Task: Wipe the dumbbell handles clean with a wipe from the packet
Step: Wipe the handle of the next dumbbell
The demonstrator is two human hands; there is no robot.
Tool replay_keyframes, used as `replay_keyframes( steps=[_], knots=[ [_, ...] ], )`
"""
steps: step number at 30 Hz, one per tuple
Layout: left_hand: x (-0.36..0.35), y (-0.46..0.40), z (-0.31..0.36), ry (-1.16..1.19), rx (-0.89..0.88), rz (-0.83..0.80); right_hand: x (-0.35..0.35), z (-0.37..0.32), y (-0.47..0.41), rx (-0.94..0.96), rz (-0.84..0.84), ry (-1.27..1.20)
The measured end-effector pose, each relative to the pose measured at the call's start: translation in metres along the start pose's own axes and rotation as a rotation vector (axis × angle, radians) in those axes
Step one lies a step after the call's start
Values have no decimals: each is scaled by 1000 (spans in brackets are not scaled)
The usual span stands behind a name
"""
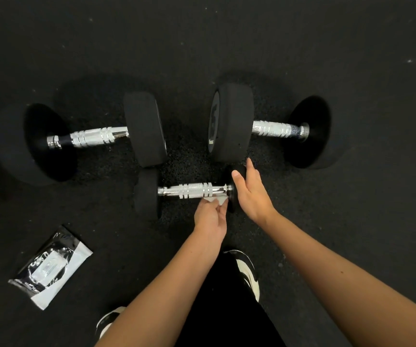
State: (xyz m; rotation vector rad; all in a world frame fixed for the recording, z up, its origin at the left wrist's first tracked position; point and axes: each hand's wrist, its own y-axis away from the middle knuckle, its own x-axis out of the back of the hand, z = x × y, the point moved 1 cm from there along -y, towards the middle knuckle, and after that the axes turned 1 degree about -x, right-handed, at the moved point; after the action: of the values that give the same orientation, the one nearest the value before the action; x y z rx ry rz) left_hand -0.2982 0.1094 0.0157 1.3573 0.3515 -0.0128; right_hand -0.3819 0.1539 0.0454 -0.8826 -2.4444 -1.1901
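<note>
Head view: left hand point(210, 216) pinches wipe point(217, 199) against small dumbbell's handle point(191, 191); right hand point(250, 190) cups its end, fingers straight.

black-ended dumbbells point(94, 139) with ringed chrome handles, white wipe point(215, 199), black-and-silver packet point(49, 267), speckled black floor point(227, 41).

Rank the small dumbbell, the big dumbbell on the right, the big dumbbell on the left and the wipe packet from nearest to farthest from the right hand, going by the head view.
From the right hand:
1. Small dumbbell, touched at its right end, in the middle.
2. Big dumbbell on the right, just above the hand.
3. Big dumbbell on the left, across to the upper left.
4. Wipe packet, on the floor at lower left.
</note>
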Motion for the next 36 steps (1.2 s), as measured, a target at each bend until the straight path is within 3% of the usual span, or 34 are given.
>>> replay_keyframes(
  steps=[7,18,23,29,33,36],
  knots=[
    [-9,21,3,-12,53,209,-1,1,-1,3,5,10],
    [-11,16,14,-16,65,214,-1,-2,1,-14,22,3],
    [-7,12,13,39,-7,81,-2,-3,0,-11,32,-4],
    [-6,20,21,-3,-1,211,-2,-3,1,-26,33,-3],
    [-4,15,41,130,18,248,-2,-3,1,-30,29,-10],
    [4,16,47,31,-31,305,-2,-2,1,-29,24,-14]
  ],
)
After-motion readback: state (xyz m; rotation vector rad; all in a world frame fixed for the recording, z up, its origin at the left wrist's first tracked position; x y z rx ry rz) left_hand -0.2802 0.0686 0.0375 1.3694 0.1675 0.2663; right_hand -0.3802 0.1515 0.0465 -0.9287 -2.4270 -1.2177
